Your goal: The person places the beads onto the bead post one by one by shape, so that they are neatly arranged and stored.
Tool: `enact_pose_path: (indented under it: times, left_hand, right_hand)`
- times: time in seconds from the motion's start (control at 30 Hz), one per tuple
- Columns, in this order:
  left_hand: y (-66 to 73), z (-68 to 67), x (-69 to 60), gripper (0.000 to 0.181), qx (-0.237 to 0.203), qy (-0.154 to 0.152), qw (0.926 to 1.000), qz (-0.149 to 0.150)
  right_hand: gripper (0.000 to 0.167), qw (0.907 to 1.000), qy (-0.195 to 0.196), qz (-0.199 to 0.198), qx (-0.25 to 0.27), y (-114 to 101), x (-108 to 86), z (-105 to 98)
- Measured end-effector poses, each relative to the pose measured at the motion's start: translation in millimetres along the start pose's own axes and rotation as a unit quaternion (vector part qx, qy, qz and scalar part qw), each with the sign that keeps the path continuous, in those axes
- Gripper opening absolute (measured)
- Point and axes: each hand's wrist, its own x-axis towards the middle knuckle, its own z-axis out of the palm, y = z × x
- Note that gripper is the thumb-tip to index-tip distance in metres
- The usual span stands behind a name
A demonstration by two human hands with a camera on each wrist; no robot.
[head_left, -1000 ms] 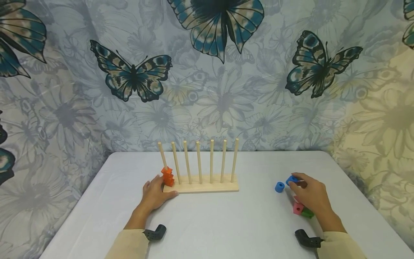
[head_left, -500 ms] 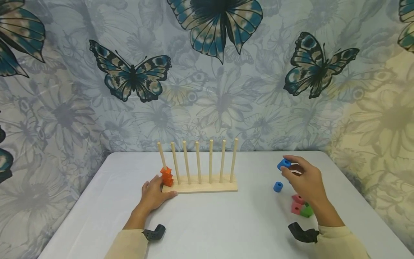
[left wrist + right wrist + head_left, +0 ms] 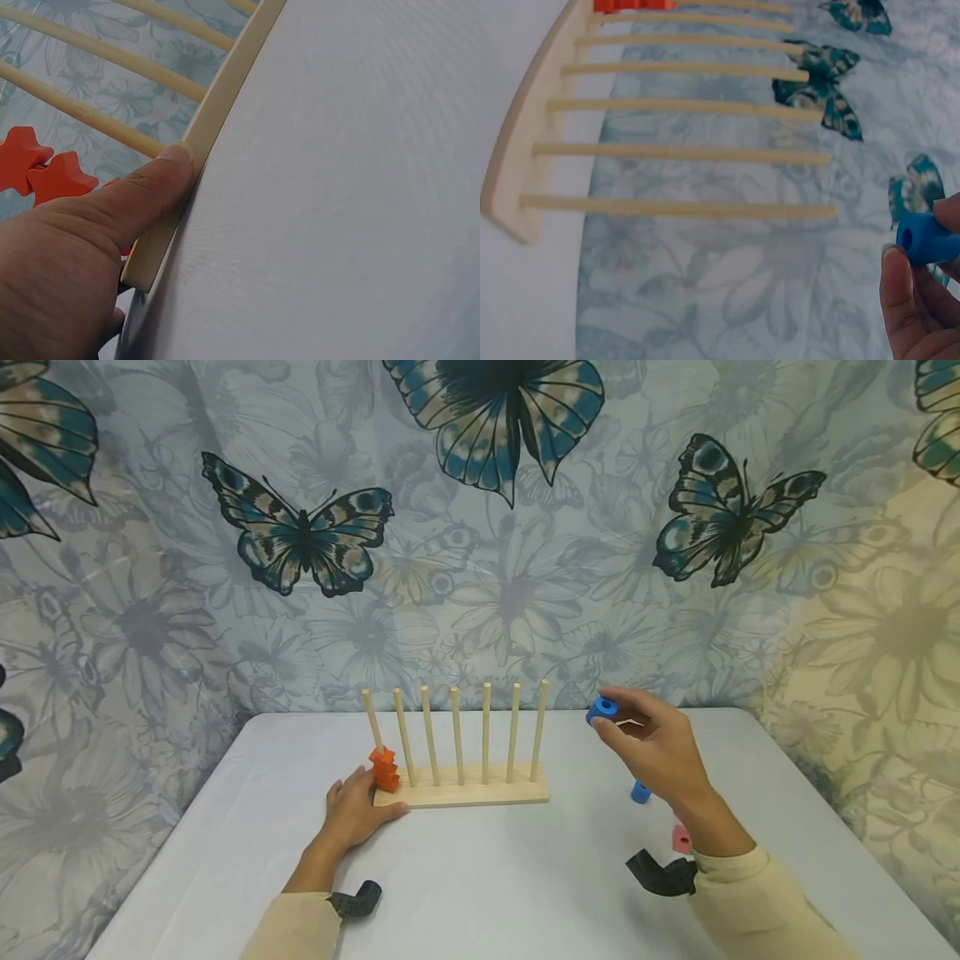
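A wooden peg rack (image 3: 472, 795) with a row of upright pegs stands on the table. Orange star-shaped beads (image 3: 386, 770) are stacked on its leftmost peg. My left hand (image 3: 356, 814) grips the rack's left end, the thumb along the front edge of the base (image 3: 217, 97); its other fingers are partly hidden. Right of the pegs, my right hand (image 3: 660, 743) pinches a blue bead (image 3: 602, 710) between thumb and fingers, up off the table. The bead's hole (image 3: 907, 238) shows in the right wrist view. Another blue bead (image 3: 641, 792) lies below that hand, partly covered.
A pink bead (image 3: 682, 839) rests on the white table (image 3: 480, 885) near the right forearm, which partly hides it. Behind the table hangs a butterfly-patterned cloth (image 3: 510, 593). Each wrist carries a black camera mount (image 3: 357, 900).
My right hand has lifted the blue bead off the table and carried it left toward the rack. The green bead is now hidden behind the right arm. The left hand stays at the rack.
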Motion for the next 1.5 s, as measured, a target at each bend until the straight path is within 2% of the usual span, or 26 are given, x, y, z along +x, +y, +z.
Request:
enact_pose_path:
  times: [0.3,0.67,0.97,1.13,1.23,1.5]
  left_hand:
    - [-0.7,0.7,-0.1,0.076,-0.001,0.005,1.0,0.008]
    - [-2.2,1.5,0.6,0.075,0.004,0.007,1.0,0.001]
    - [-3.2,0.7,-0.2,0.075,0.005,0.01,0.9999,0.003]
    - [-3.8,1.3,-0.2,0.075,-0.005,0.011,0.9998,0.015]
    - [-3.3,1.8,0.3,0.075,-0.009,0.008,0.9998,0.014]
    - [-2.6,1.2,0.5,0.075,-0.007,0.013,0.9998,0.016]
  right_hand:
    - [0.041,0.9947,-0.018,-0.072,0.072,-17,18.5,28]
    - [0.037,0.9872,-0.035,-0.102,0.117,-35,43.6,67]
    - [0.033,0.9829,-0.046,-0.108,0.142,-40,60.6,104]
    - [0.032,0.9808,-0.051,-0.119,0.145,-40,67.4,126]
    - [0.033,0.9826,-0.051,-0.117,0.135,-44,70.4,135]
    - [0.033,0.9899,-0.051,-0.072,0.111,-31,77.9,158]
